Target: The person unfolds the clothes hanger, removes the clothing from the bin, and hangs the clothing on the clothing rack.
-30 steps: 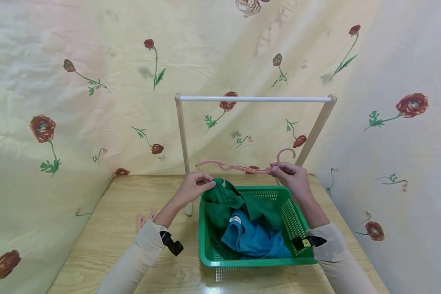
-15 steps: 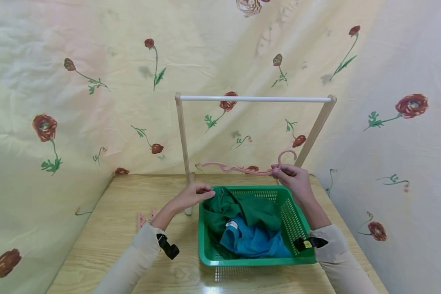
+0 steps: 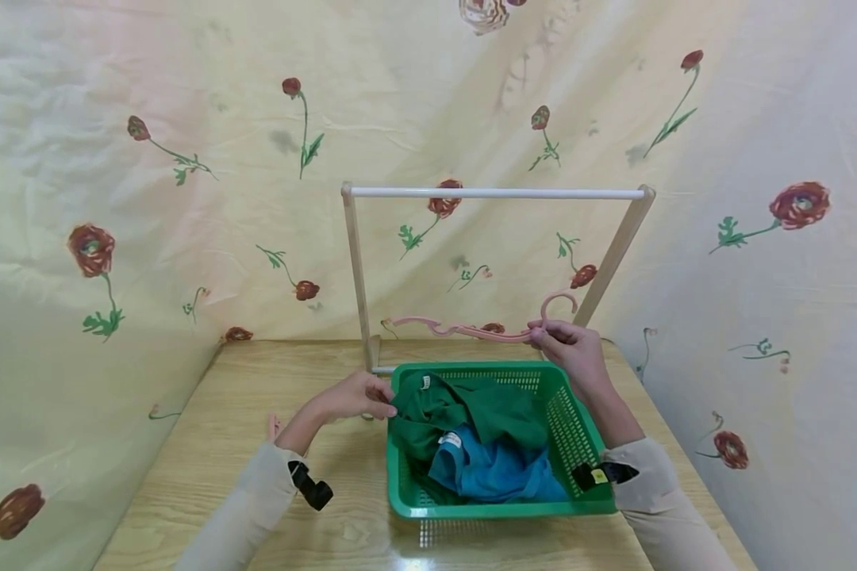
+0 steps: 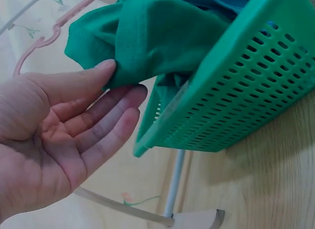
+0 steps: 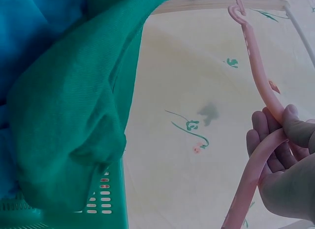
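Observation:
My left hand [image 3: 360, 396] is at the left rim of a green perforated basket [image 3: 500, 511]. Thumb and fingers pinch the edge of a green garment [image 4: 147, 42], which hangs over the rim in the left wrist view. In the head view the garment's white label shows near the basket's back left corner. A blue garment [image 3: 496, 468], also with a white label, lies in the basket in front of the green one. Above the back right corner, my right hand [image 3: 571, 349] holds a pink clothes hanger [image 3: 471, 330] near its hook, the hanger's notched arm pointing left.
Behind the basket stands a rack with wooden side posts [image 3: 617, 258] and a white top bar [image 3: 496, 193]. A pink clothespin [image 3: 274, 427] lies on the wooden table [image 3: 207, 452], partly hidden by the left forearm. Flower-patterned cloth [image 3: 186, 262] surrounds the table.
My left hand has moved down and left, and the green garment's raised edge has come down with it to the basket's left rim. The right hand and hanger have barely moved.

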Demonstrator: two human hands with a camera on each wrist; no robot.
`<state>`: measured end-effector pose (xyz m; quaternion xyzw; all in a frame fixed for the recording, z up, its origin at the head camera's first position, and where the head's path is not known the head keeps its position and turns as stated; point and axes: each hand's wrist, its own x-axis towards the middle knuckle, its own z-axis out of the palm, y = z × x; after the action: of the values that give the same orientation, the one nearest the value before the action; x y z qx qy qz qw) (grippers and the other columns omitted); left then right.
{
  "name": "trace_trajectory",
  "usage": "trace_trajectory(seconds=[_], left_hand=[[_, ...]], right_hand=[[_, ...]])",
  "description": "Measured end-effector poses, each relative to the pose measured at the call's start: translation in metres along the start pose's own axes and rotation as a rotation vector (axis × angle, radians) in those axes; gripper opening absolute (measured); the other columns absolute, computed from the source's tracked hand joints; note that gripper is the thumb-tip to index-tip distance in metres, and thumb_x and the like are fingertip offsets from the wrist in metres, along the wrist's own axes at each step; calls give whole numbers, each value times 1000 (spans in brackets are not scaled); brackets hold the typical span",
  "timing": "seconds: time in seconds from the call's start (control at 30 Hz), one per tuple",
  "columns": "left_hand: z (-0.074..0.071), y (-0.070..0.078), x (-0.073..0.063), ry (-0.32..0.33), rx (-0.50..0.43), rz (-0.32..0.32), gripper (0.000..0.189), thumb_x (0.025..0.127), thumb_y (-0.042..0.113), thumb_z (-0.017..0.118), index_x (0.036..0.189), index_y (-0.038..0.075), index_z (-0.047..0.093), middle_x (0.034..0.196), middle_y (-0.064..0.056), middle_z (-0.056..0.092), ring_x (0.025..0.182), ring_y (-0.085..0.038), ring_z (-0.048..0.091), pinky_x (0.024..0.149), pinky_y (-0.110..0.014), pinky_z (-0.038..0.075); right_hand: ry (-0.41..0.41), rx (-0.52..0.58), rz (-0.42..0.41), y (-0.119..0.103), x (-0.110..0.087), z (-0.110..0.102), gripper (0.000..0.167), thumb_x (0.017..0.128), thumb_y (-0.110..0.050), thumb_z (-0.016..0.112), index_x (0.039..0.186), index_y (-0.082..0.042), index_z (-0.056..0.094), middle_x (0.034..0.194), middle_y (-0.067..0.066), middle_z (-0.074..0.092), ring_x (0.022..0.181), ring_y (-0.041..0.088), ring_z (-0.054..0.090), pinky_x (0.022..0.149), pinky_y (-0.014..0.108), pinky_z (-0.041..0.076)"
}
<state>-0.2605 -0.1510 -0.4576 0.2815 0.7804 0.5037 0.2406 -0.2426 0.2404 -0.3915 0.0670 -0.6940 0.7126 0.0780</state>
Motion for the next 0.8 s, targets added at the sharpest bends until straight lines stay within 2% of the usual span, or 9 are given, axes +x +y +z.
trace_trajectory(seconds=[0.13,0.2,0.27,0.37,0.53,0.67,0.8], left_hand=[[1,5,-2,57,-60,29,22,100,13,65,112,-6,66,101,-9,72,94,-21,71,88,-39,60],[1,11,-2,88,-101,38,26,102,15,63,117,-6,65,103,-8,72,97,-21,72,94,-46,58],[1,20,-2,116,-136,50,29,102,17,62,120,-7,65,101,-6,73,93,-16,72,96,-49,58],[2,35,0,174,-206,68,30,103,16,62,120,-8,64,96,1,73,87,-12,72,91,-40,60],[0,62,1,325,-289,66,26,101,13,62,117,-8,63,88,7,70,79,-9,69,80,-26,59],[-3,83,0,447,-307,99,26,100,12,63,114,-10,65,84,8,70,75,-7,67,76,-24,59],[-6,95,0,531,-315,131,25,100,11,64,113,-10,66,83,6,69,74,-8,67,74,-24,59]], right_hand=[[4,-16,3,-2,-3,-3,20,97,-11,69,112,0,76,92,-10,79,80,5,75,78,20,60],[5,-15,4,-3,-4,-5,20,97,-12,69,112,0,76,92,-10,79,81,5,75,80,20,60],[2,-13,1,-5,-5,-7,22,97,-12,69,114,1,75,92,-9,79,82,5,76,81,20,60],[-2,6,7,-9,-8,-9,22,97,-12,69,114,0,75,93,-8,79,83,6,76,80,20,60],[-12,22,-12,-15,-11,-13,19,97,-12,69,111,-2,77,93,-8,79,83,7,76,75,19,60],[-14,30,-37,-21,-13,-18,18,97,-12,68,110,-3,77,93,-7,79,82,8,76,74,19,60],[-26,38,-50,-24,-14,-24,17,98,-12,68,110,-5,78,94,-7,79,82,7,76,76,20,60]])
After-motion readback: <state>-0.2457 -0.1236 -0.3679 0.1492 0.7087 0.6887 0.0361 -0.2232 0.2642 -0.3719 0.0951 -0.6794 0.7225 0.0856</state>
